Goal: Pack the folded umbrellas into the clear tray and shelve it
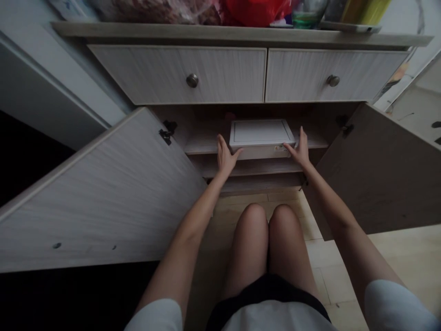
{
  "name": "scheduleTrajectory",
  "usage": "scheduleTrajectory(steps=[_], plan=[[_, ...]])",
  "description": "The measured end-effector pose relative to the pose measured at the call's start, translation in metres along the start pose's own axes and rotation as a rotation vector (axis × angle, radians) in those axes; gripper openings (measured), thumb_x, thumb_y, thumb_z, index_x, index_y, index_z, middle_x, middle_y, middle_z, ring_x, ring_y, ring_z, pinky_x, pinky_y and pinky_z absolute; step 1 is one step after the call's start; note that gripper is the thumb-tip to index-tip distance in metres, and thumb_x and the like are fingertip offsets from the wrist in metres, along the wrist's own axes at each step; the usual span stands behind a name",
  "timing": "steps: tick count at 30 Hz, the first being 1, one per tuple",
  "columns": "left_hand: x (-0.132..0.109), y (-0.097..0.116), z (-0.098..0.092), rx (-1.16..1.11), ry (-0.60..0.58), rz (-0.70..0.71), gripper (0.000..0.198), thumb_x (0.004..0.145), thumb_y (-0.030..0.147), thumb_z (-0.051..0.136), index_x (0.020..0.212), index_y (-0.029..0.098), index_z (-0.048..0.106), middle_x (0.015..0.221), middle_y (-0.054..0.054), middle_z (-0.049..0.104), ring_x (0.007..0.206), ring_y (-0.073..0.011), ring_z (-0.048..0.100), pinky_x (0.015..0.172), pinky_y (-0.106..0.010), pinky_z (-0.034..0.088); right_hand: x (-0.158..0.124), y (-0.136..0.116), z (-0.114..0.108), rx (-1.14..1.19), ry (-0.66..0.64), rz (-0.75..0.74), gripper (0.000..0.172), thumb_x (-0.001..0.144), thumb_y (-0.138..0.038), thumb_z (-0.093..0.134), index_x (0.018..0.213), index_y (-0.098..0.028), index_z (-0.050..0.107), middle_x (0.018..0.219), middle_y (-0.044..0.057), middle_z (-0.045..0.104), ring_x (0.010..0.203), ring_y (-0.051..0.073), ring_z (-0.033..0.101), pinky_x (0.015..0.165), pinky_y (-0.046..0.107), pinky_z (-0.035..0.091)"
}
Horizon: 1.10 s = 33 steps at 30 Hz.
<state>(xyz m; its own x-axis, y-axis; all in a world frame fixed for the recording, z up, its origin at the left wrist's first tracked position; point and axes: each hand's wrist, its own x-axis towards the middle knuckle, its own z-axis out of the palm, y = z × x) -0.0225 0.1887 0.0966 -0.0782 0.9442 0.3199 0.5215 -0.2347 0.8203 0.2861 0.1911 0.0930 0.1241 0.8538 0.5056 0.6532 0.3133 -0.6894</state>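
Note:
A flat white box (pixel 261 136) with a small label on its front edge sits on the upper shelf (pixel 201 146) of an open low cabinet. My left hand (pixel 224 156) presses against the box's left side, fingers stretched up and thumb on its front corner. My right hand (pixel 299 149) holds the box's right side the same way, fingers extended along it. Both hands clasp the box between them. My knees (pixel 268 220) are bent in front of the cabinet.
Both cabinet doors stand wide open, the left door (pixel 99 193) and the right door (pixel 379 174). Two closed drawers with round knobs (pixel 192 80) (pixel 332 81) are above. Bags and bottles (pixel 255 9) crowd the countertop. A lower shelf (pixel 241 168) and a tiled floor (pixel 396 257) lie below.

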Motion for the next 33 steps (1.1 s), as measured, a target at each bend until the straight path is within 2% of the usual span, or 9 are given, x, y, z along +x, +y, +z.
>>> scheduleTrajectory(steps=[2,4,7,10,17,25,33], plan=[[-0.013,0.008,0.002,0.06,-0.019,0.152,0.071,0.085,0.049,0.069,0.146,0.018,0.05,0.16,-0.017,0.04,0.156,-0.032,0.017,0.125,-0.05,0.019,-0.017,-0.01,0.003,-0.209,-0.015,-0.129,0.065,0.1,-0.051,0.047,0.156,-0.019,0.039,0.164,0.014,0.029,0.155,0.031,0.019,0.125,0.056,0.013],[-0.023,0.013,0.008,0.124,-0.118,0.277,0.062,0.09,0.042,0.063,0.147,0.019,0.051,0.162,-0.015,0.036,0.157,-0.0307,0.014,0.127,-0.051,0.01,-0.035,-0.019,0.011,-0.376,-0.135,-0.257,0.056,0.103,-0.042,0.038,0.156,-0.022,0.04,0.165,0.01,0.029,0.156,0.029,0.016,0.126,0.055,0.007],[-0.028,0.016,0.02,0.237,-0.172,0.359,0.061,0.094,0.033,0.054,0.152,0.016,0.044,0.165,-0.016,0.03,0.157,-0.0305,0.01,0.127,-0.055,0.004,-0.051,-0.026,0.025,-0.526,-0.265,-0.365,0.059,0.103,-0.034,0.031,0.16,-0.017,0.031,0.167,0.01,0.024,0.157,0.027,0.012,0.127,0.054,0.002],[-0.022,0.014,0.027,0.373,-0.16,0.372,0.066,0.095,0.03,0.051,0.157,0.012,0.036,0.166,-0.018,0.024,0.157,-0.0306,0.006,0.126,-0.055,0.0,-0.051,-0.026,0.035,-0.588,-0.265,-0.369,0.063,0.103,-0.032,0.03,0.162,-0.011,0.023,0.168,0.012,0.02,0.157,0.027,0.009,0.127,0.054,-0.001],[0.001,0.012,0.033,0.442,-0.14,0.391,0.07,0.095,0.028,0.052,0.159,0.01,0.03,0.168,-0.017,0.02,0.158,-0.0307,0.006,0.127,-0.053,-0.003,-0.021,-0.02,0.043,-0.567,-0.261,-0.376,0.068,0.102,-0.031,0.03,0.164,-0.014,0.01,0.169,0.01,0.014,0.157,0.028,0.005,0.126,0.055,0.001],[0.039,0.01,0.045,0.489,-0.136,0.399,0.072,0.095,0.026,0.051,0.159,0.007,0.027,0.168,-0.018,0.017,0.158,-0.0306,0.006,0.126,-0.052,-0.004,0.021,-0.009,0.059,-0.501,-0.288,-0.331,0.066,0.102,-0.037,0.029,0.162,-0.011,0.021,0.169,0.012,0.014,0.157,0.029,0.006,0.125,0.056,0.007],[0.071,0.007,0.052,0.514,-0.147,0.399,0.072,0.097,0.031,0.046,0.16,0.006,0.023,0.168,-0.018,0.016,0.157,-0.0325,0.006,0.126,-0.055,-0.003,0.057,0.007,0.075,-0.439,-0.315,-0.307,0.069,0.102,-0.042,0.032,0.164,-0.016,0.015,0.169,0.009,0.014,0.157,0.031,0.005,0.124,0.06,0.006]])
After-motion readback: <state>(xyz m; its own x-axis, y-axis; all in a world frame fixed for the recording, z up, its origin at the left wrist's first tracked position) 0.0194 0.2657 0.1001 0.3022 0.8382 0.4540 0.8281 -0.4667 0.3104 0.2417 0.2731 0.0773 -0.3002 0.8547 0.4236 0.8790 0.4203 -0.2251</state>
